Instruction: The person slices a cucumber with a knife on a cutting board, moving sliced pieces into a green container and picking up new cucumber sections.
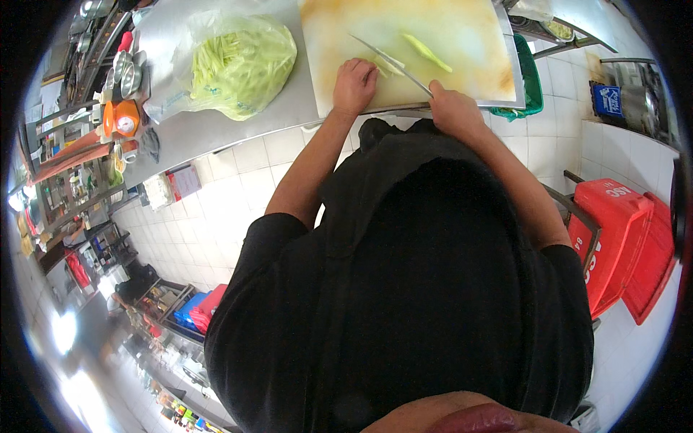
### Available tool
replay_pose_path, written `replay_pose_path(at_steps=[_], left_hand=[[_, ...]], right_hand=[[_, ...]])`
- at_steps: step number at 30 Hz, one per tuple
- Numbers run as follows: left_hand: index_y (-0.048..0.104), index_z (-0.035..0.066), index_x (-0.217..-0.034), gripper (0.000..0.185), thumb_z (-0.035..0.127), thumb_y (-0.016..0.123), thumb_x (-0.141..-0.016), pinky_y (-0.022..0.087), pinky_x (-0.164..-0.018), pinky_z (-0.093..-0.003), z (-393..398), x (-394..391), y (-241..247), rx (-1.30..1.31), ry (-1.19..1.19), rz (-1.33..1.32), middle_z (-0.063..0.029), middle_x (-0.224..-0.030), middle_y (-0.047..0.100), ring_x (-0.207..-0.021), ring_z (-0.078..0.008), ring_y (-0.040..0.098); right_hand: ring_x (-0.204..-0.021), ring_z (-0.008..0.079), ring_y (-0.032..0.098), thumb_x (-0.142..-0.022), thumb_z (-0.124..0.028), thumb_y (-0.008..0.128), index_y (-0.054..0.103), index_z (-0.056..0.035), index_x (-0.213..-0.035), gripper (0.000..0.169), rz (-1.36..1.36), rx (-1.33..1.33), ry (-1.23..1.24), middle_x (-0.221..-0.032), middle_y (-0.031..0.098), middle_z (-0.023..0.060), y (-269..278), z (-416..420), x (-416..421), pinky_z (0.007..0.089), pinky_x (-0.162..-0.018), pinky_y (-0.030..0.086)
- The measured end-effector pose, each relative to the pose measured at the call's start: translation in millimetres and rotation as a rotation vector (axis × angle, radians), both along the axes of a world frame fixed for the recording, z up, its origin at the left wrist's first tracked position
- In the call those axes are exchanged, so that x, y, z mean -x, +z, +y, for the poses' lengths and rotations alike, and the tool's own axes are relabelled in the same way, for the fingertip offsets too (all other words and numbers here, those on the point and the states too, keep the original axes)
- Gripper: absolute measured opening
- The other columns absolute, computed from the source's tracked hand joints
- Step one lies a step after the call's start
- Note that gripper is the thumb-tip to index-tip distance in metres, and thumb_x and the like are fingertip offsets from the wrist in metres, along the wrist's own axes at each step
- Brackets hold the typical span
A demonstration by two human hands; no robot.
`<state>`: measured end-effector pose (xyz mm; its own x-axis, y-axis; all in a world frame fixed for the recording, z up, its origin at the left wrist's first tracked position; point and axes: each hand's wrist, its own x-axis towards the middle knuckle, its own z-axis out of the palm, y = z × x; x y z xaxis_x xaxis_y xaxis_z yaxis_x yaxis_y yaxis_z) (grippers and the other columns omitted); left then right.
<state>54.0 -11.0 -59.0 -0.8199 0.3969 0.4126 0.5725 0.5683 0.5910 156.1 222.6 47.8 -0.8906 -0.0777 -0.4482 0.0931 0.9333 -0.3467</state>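
Note:
My right hand (457, 111) grips the handle of a kitchen knife (392, 61), whose long blade points up and left over the cutting board (465, 27). Under and beside the blade lie pale green vegetable slices (389, 66). The curled fingers of my left hand (355, 84) press at the left end of these slices, partly hiding them. Another long pale green vegetable piece (427, 53) rests on the board to the right of the blade. Left of the board, a clear plastic bag (270, 65) holds many cut light green sticks (216, 59).
The steel worktop (222, 127) carries an orange kitchen scale (122, 118) and metal bowls (130, 78) at left. A green bin (528, 76) stands beyond the board's right edge. Red lidded bins (612, 233) are on my right. A low shelf unit (162, 303) stands behind left.

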Motion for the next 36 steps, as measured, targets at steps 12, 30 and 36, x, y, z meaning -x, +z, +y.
replay_pose_path(at_steps=[12, 30, 36], left_hand=[[0.06, 0.007, -0.133, 0.05, 0.004, 0.074, -0.086, 0.054, -0.082, -0.042, -34.7, -30.8, 49.1, -0.201, 0.095, -0.107, -0.0149, -0.1, 0.067, -0.091, -0.032, 0.065], [0.054, 0.025, -0.149, 0.065, 0.016, 0.071, -0.087, 0.057, -0.071, -0.0467, -233.5, 70.2, 160.8, 0.201, 0.471, -0.088, -0.0152, -0.08, 0.071, -0.076, -0.035, 0.07], [0.054, 0.026, -0.15, 0.063, 0.018, 0.069, -0.09, 0.057, -0.076, -0.0462, -273.1, 86.3, 148.6, 0.253, 0.511, -0.222, -0.0146, -0.084, 0.071, -0.082, -0.0328, 0.07]], right_hand=[[-0.09, 0.0422, 0.07, -0.093, -0.024, 0.069, 0.051, -0.0067, -0.11, 0.031, 0.372, 0.14, -0.037, -0.1, 0.068, 0.0202, 35.2, -8.3, 9.6, 0.0532, -0.079, 0.056], [-0.096, 0.0414, 0.07, -0.09, -0.008, 0.059, 0.055, 0.0005, -0.12, 0.031, 0.658, 0.07, 0.474, -0.107, 0.067, 0.0235, 138.7, -188.4, 161.5, 0.0517, -0.082, 0.056], [-0.095, 0.041, 0.069, -0.089, -0.017, 0.066, 0.058, -0.0066, -0.12, 0.034, 0.425, 0.133, 0.27, -0.1, 0.071, 0.0213, 135.1, -131.3, 120.2, 0.0492, -0.083, 0.054]])
